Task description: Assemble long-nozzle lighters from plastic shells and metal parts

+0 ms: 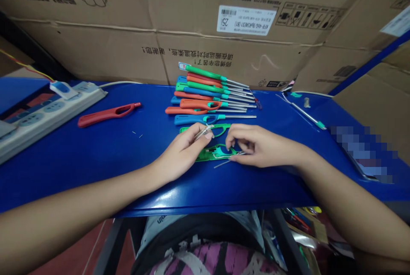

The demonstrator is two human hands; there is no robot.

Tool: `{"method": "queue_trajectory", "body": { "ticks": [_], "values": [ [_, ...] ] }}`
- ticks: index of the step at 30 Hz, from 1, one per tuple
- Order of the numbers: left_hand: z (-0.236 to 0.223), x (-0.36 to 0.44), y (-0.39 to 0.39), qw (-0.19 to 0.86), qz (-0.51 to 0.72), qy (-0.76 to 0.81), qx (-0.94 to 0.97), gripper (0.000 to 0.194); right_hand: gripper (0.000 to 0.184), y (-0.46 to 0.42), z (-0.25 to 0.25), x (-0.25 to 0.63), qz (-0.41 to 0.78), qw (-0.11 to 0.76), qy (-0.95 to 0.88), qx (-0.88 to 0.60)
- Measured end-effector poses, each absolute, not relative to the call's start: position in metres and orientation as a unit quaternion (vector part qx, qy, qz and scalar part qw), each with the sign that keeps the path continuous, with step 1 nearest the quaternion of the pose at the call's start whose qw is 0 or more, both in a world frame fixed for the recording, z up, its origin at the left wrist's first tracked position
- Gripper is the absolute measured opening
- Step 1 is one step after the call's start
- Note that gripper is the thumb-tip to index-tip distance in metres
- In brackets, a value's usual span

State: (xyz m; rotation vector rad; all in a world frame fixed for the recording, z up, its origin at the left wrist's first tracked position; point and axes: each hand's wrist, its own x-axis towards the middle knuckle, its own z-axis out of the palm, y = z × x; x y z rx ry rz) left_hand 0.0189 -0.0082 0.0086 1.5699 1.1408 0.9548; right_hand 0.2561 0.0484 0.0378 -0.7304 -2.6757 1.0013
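My left hand (184,149) pinches a small clear and metal part (205,131) just above an open green lighter shell (214,153) that lies on the blue table (96,155). My right hand (254,146) rests on the shell's right end, fingers curled over it beside a thin metal rod (226,162). A second green shell half (205,129) lies just behind. Further back sits a stack of several long-nosed lighters (209,95) in red, blue and green.
A lone red lighter shell (107,114) lies to the left, near a white power strip (45,110). Cardboard boxes (198,23) wall off the back. A metal tube with a green tip (307,115) lies at the right. Two tiny pins (137,134) lie on the table.
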Motion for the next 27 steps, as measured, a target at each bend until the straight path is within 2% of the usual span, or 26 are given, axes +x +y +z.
{"method": "queue_trajectory", "body": {
  "ticks": [4, 8, 13, 22, 27],
  "values": [
    [0.015, 0.016, -0.011, 0.348, 0.314, 0.487, 0.737, 0.024, 0.016, 0.063, 0.052, 0.274, 0.275, 0.029, -0.917, -0.286],
    [0.018, 0.012, -0.01, 0.255, 0.205, 0.504, 0.799, 0.029, 0.02, 0.071, 0.053, 0.282, 0.309, -0.042, -0.897, -0.313],
    [0.016, 0.01, -0.007, 0.253, 0.159, 0.512, 0.806, 0.031, 0.02, 0.068, 0.048, 0.28, 0.325, -0.037, -0.885, -0.33],
    [0.019, 0.011, -0.009, 0.253, 0.128, 0.527, 0.801, 0.023, 0.019, 0.054, 0.052, 0.272, 0.239, -0.066, -0.893, -0.376],
    [0.02, 0.011, -0.008, 0.251, 0.123, 0.529, 0.802, 0.028, 0.014, 0.056, 0.052, 0.275, 0.27, -0.021, -0.901, -0.339]
  ]
}}
